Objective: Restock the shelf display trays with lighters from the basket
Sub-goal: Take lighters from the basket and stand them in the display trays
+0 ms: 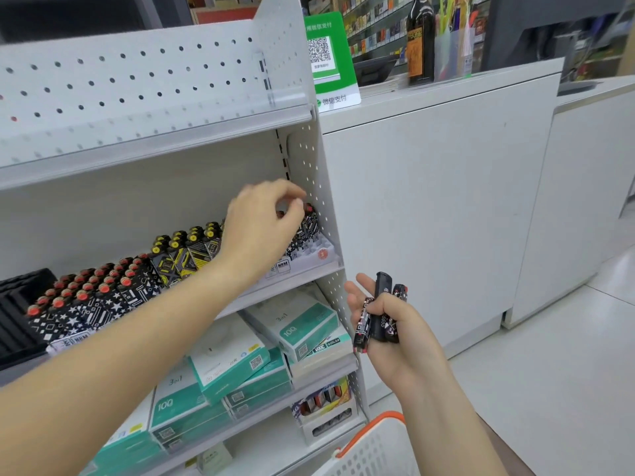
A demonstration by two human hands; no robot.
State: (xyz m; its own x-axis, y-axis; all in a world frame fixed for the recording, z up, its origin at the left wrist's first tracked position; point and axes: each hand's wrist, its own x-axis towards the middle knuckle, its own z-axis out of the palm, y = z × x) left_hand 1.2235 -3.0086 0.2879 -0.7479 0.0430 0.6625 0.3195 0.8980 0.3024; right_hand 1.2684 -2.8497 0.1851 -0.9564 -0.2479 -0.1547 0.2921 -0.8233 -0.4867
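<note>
**Lighter restocking at a perforated metal shelf**

Where the middle shelf [295, 281] runs from near left to far right, its smooth grey metal ledge carries, in order: a black ribbed plastic tray [17, 314] at the near left; a dense block of red-capped lighters [86, 297] with black-and-white geometric print, standing upright in a display tray; a smaller block of yellow-capped lighters [187, 250] with black-and-yellow print; and, at the far right end, a white display tray [321, 252] with moulded slots, partly filled with black-and-white patterned lighters. The left hand [261, 228] reaches over this tray, fingers curled downward with thumb and fingertips pinched on the red top of one lighter [309, 218] standing at the tray's far side. Behind and beside it, the shelf's back and side panels are matte grey pegboard with round holes. Below, glossy teal-and-white boxes [220, 372] lie stacked and tilted. Right of the shelf, the right hand [388, 324] grips a bundle of lighters [381, 314], slim cylindrical bodies, one plain black, the others patterned, with the index finger extended. At the near bottom edge, a white lattice plastic basket [374, 448] with an orange rim sits beneath that hand. A smooth white counter [429, 207] stands farther right.
</note>
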